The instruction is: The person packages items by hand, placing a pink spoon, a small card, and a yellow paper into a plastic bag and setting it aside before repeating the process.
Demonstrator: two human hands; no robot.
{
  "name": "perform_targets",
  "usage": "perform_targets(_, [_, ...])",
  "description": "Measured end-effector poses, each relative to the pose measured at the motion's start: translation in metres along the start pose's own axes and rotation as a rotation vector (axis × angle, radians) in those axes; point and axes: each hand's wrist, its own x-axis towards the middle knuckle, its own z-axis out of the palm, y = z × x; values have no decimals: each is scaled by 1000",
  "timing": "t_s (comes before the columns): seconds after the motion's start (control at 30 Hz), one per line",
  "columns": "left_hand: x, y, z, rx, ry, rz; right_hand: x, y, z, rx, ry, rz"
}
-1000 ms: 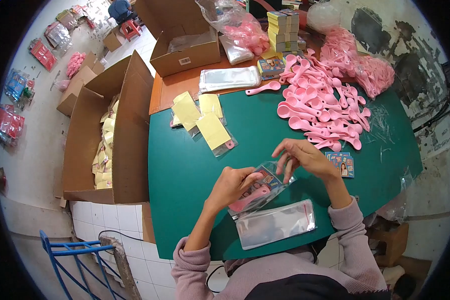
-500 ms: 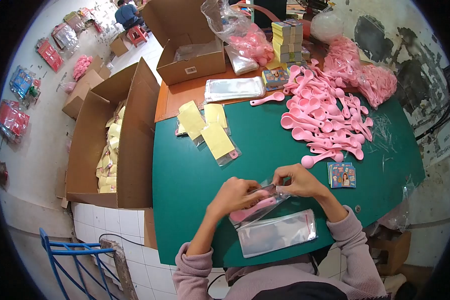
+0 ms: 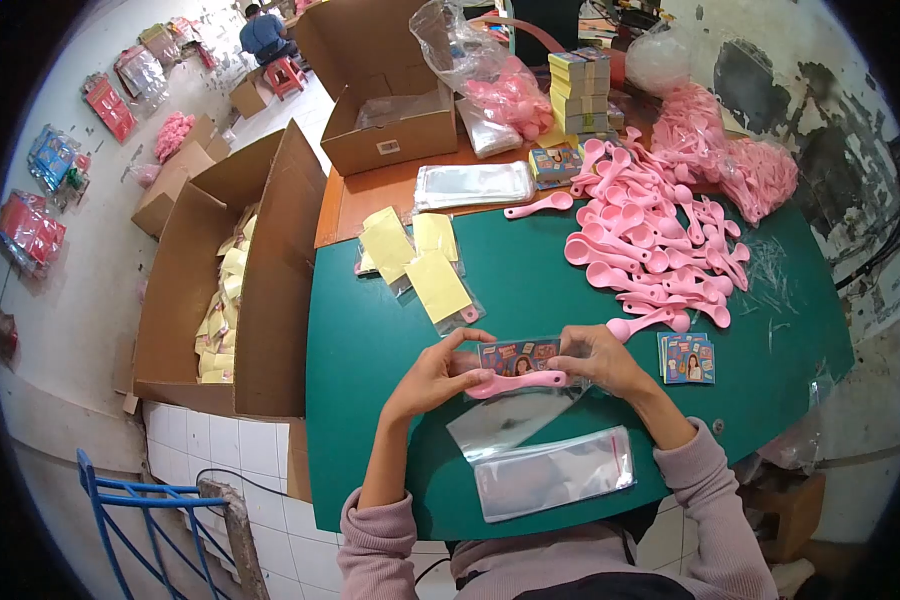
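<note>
Between my two hands is a clear plastic bag [image 3: 505, 425] with a pink measuring spoon [image 3: 520, 383] and a printed card [image 3: 523, 358] in it. My left hand [image 3: 432, 378] pinches the left end, thumb over the spoon's bowl end. The fingers of my right hand [image 3: 607, 362] close on the other end, by the spoon's handle. The bag's loose part hangs toward me, over the edge of a stack of flat clear bags [image 3: 555, 475]. Right of my right hand lies a small pile of printed cards [image 3: 687, 358].
A heap of pink spoons [image 3: 650, 235] covers the green table's right rear. Packs with yellow cards [image 3: 437, 285] lie left of centre. A big carton [image 3: 280, 270] with similar packs stands left of the table. More clear bags [image 3: 473, 186] and card stacks [image 3: 578, 95] sit behind.
The bag with the spoon has turned from slanted to nearly level and moved slightly away from me. The printed card now faces up into view, and my hands have spread to its two ends.
</note>
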Motion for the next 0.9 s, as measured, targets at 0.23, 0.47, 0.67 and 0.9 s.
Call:
perform_targets(0.23, [-1, 3, 4, -124, 27, 28, 0, -12, 11, 311, 118, 80])
perform_targets(0.47, [-2, 5, 7, -77, -57, -9, 0, -3, 6, 62, 129, -7])
perform_targets(0.67, [8, -14, 25, 41, 285, -4, 0, -7, 3, -243, 431, -147])
perform_targets(0.9, [5, -13, 69, -790, -5, -255, -8, -19, 29, -661, 210, -566])
